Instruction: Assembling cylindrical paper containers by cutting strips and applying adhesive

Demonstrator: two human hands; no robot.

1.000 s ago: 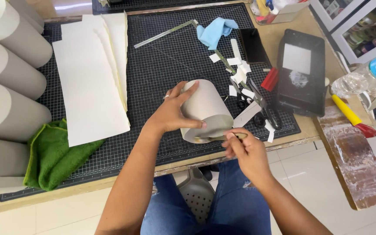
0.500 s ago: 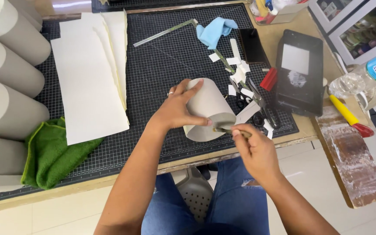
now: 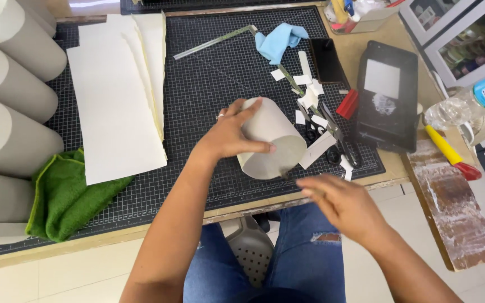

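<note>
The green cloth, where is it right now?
In the head view, the crumpled green cloth lies at the table's near left, on the black cutting mat, just below the cream paper sheets and beside the grey rolled tubes.

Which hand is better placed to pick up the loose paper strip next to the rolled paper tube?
Right. The right hand is free and hovers near the paper strip, while the left hand is wrapped over the rolled paper tube, steadying it on the cutting mat.

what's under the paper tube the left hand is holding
The paper tube lies on its side on the black gridded cutting mat, gripped from above by the left hand. The mat right beneath it is covered by the tube, so anything there is hidden.
</note>
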